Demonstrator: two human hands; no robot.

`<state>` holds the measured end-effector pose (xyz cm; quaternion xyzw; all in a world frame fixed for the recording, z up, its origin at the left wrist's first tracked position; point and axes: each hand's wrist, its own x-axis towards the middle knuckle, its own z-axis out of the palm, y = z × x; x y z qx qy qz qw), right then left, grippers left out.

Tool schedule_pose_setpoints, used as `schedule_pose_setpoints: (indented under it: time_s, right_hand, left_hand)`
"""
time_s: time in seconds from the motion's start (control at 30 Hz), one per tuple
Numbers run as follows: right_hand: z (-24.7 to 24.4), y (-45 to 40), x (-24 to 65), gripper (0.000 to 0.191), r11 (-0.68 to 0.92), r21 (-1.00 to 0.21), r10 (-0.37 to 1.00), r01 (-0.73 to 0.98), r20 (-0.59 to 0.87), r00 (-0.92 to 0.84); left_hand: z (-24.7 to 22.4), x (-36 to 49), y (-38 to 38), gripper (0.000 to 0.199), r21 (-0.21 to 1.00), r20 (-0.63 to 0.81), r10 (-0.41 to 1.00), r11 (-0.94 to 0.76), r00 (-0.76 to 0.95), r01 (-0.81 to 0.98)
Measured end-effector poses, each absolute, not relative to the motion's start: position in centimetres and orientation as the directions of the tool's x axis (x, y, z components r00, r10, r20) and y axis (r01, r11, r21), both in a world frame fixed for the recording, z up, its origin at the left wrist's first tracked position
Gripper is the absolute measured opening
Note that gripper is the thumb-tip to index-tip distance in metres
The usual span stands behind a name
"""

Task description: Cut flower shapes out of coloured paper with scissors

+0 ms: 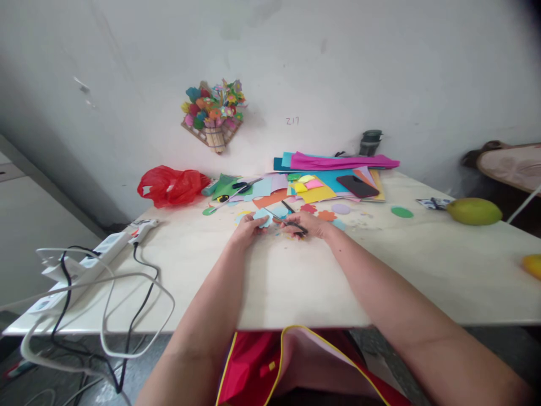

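Left grip [249,228]: fingers and thumb pinched on pale-blue paper flower [262,216], centre of worktop [304,287] | Right grip [310,223]: fingers closed around black-handled scissors [301,228], just right of flower | Coloured sheets [332,179]: far side.

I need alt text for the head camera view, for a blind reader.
Left hand holding a light blue paper piece and right hand holding scissors over a pale table. Colored paper sheets lie beyond; a flower decoration hangs on the wall.
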<state>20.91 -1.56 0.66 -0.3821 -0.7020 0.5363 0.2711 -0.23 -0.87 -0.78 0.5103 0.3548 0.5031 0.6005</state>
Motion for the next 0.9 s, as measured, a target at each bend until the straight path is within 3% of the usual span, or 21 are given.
schedule_pose_setpoints:
  time_s: [0.6, 0.9]
  right_hand:
    - [0.46, -1.46, 20.58, 0.018, 0.104, -0.976, 0.825, 0.191, -0.023, -0.565]
    - [0.86, -1.83, 20.42, 0.016, 0.109, -0.964, 0.844, 0.244, -0.040, -0.534]
  left_hand:
    - [-0.40, 0.18, -1.25, 0.029, 0.943, 0.072, 0.979, -0.005, 0.188, -0.334]
    - [-0.42, 0.37, -1.24, 0.028, 0.932, 0.077, 0.979, -0.004, 0.186, -0.362]
